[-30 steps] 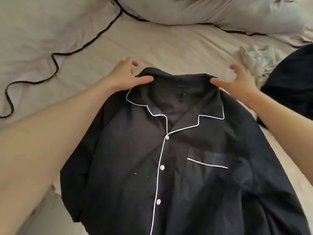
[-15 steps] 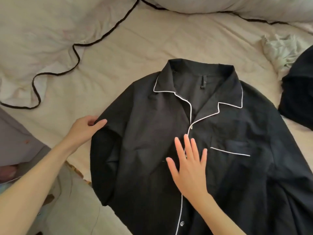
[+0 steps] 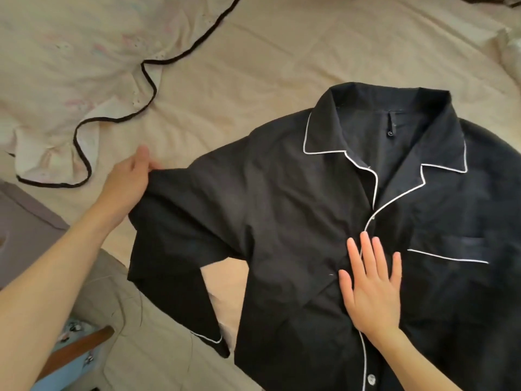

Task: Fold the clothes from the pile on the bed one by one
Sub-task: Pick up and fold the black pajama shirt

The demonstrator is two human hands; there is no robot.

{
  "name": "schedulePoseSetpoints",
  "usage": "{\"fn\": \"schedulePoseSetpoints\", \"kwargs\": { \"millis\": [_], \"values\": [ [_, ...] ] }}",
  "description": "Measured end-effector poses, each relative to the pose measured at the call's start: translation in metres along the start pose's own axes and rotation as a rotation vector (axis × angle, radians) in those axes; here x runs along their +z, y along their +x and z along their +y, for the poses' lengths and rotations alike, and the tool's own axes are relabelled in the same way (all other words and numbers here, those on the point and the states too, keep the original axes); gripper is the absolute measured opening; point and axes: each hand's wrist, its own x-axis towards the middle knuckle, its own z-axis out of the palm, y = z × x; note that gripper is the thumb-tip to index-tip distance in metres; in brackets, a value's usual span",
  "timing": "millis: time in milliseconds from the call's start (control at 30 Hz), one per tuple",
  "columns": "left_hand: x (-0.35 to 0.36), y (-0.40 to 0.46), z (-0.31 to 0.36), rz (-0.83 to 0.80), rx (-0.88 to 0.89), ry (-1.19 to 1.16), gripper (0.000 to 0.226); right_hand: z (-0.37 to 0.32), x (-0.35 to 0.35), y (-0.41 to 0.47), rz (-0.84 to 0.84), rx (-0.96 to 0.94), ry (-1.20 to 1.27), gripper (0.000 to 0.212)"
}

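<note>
1. The black shirt [image 3: 296, 221] lies face up, buttoned, across the centre and right of the frame on the bed [image 3: 253, 66].
2. The left hand [image 3: 129, 179] pinches the sleeve [image 3: 174, 241] at its shoulder fold; the right hand [image 3: 372, 283] presses flat, fingers straight, on the button placket.
3. The cloth looks thin, limp and light; it probably creases readily, so the seams and cuffs are likely the best holds.
4. Bare sheet lies at upper centre; the frilled quilt [image 3: 56, 80] fills the upper left, and the bed edge runs along the lower left.
</note>
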Motion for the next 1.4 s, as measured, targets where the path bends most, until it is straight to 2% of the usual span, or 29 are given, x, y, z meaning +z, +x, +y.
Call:
{"fn": "schedulePoseSetpoints", "kwargs": {
  "millis": [33, 100, 200, 267, 300, 367, 467, 533, 600, 700, 767, 867, 967, 1067, 1167, 1300, 1367, 1400],
  "values": [
    [0.001, 0.000, -0.007, -0.054, -0.120, -0.085, 0.046, 0.001, 0.002, -0.001, 0.005, 0.004, 0.000, 0.063],
    [-0.003, 0.001, -0.022, -0.164, -0.224, -0.132, 0.040, 0.001, 0.003, -0.001, 0.020, 0.010, 0.003, 0.063],
    [-0.018, -0.004, -0.032, -0.390, -0.249, -0.287, 0.053, 0.000, 0.002, 0.001, 0.010, 0.008, -0.006, 0.062],
    [-0.025, -0.010, -0.035, -0.448, -0.199, -0.375, 0.047, -0.001, 0.000, 0.001, 0.002, 0.009, -0.014, 0.060],
    [-0.029, -0.013, -0.034, -0.430, -0.166, -0.384, 0.035, -0.001, 0.000, 0.001, -0.003, 0.014, -0.018, 0.060],
    [-0.034, -0.016, -0.031, -0.266, -0.067, -0.334, 0.016, -0.003, -0.002, 0.001, -0.021, 0.018, -0.036, 0.060],
    [-0.044, -0.017, -0.029, 0.037, 0.124, -0.230, 0.022, -0.003, -0.004, 0.002, -0.054, 0.020, -0.057, 0.061],
    [-0.041, -0.022, -0.029, 0.087, 0.162, -0.193, 0.027, -0.004, -0.007, 0.002, -0.077, 0.026, -0.059, 0.061],
    [-0.030, -0.031, -0.034, 0.027, 0.102, -0.192, 0.032, -0.005, -0.011, 0.002, -0.097, 0.029, -0.058, 0.063],
    [-0.015, -0.049, -0.054, -0.027, -0.064, -0.332, 0.026, -0.010, -0.019, 0.001, -0.110, 0.038, -0.041, 0.063],
    [-0.010, -0.065, -0.075, -0.060, -0.117, -0.292, 0.043, -0.014, -0.024, 0.000, -0.108, 0.067, 0.007, 0.056],
    [-0.002, -0.093, -0.096, -0.233, -0.223, -0.181, 0.071, -0.028, -0.036, -0.003, -0.052, 0.135, 0.121, 0.051],
    [0.006, -0.116, -0.108, -0.317, -0.252, -0.053, 0.076, -0.059, -0.048, -0.011, 0.019, 0.056, 0.136, 0.052],
    [-0.001, -0.130, -0.110, -0.225, -0.174, 0.054, 0.058, -0.094, -0.054, -0.017, 0.028, -0.120, 0.116, 0.056],
    [-0.028, -0.142, -0.104, 0.023, 0.056, 0.167, 0.034, -0.119, -0.054, -0.023, 0.001, -0.213, 0.117, 0.060],
    [-0.059, -0.162, -0.095, 0.352, 0.508, 0.303, 0.042, -0.131, -0.055, -0.027, -0.097, -0.230, 0.144, 0.062],
    [-0.060, -0.172, -0.101, 0.383, 0.578, 0.388, 0.048, -0.130, -0.053, -0.029, -0.200, -0.223, 0.157, 0.064],
    [-0.057, -0.176, -0.107, 0.346, 0.516, 0.455, 0.052, -0.128, -0.052, -0.031, -0.240, -0.217, 0.153, 0.065]
  ]
}}
